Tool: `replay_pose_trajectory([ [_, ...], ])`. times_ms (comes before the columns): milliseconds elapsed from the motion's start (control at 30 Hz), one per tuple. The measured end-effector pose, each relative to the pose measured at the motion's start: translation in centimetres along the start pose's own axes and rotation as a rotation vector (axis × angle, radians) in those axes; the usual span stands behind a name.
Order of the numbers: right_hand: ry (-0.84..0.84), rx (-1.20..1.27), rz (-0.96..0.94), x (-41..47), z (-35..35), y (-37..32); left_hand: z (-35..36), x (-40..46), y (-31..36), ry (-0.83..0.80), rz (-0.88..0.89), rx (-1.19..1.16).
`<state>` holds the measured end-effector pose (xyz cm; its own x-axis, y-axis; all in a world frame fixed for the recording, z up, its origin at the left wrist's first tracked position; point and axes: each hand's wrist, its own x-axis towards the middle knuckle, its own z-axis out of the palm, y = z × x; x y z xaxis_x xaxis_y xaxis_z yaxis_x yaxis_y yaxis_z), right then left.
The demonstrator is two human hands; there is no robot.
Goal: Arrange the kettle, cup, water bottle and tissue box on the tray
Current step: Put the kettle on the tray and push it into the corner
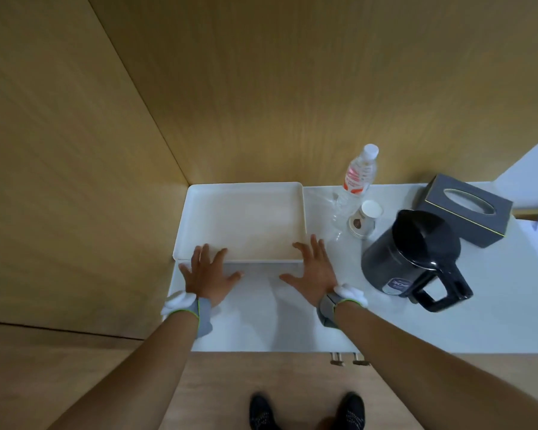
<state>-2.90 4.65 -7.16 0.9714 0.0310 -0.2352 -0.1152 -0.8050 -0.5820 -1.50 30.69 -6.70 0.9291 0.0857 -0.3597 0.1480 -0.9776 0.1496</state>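
A white rectangular tray [242, 189] lies in the back left corner of the white counter, with nothing in it. My left hand [207, 274] and my right hand [312, 270] rest flat with fingers spread at the tray's near edge, fingertips touching its rim. To the right of the tray stand a clear water bottle [356, 181] with a white cap and a paper cup [365, 220] in front of it. A black kettle [412, 256] stands further right, handle pointing toward me. A dark grey tissue box [466, 209] sits behind the kettle.
Wooden walls [261, 88] close the counter [494, 305] at the back and left. The counter's front edge runs just below my wrists, with drawer handles [350, 363] under it. My dark shoes [308, 411] show on the wooden floor.
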Motion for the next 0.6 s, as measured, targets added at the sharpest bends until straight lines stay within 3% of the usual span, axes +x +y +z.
replay_pose_trajectory([
  [200,0.220,0.189,0.023,-4.8,-3.1,1.1,2.4,-4.1,3.6,0.070,-0.016,-0.160],
  [433,0.583,0.182,-0.065,-11.6,-8.9,3.4,2.5,-5.4,13.1,-0.023,0.234,-0.295],
  [600,0.864,0.162,-0.128,-13.8,-12.8,4.9,2.3,-4.9,17.8,-0.123,0.196,-0.242],
])
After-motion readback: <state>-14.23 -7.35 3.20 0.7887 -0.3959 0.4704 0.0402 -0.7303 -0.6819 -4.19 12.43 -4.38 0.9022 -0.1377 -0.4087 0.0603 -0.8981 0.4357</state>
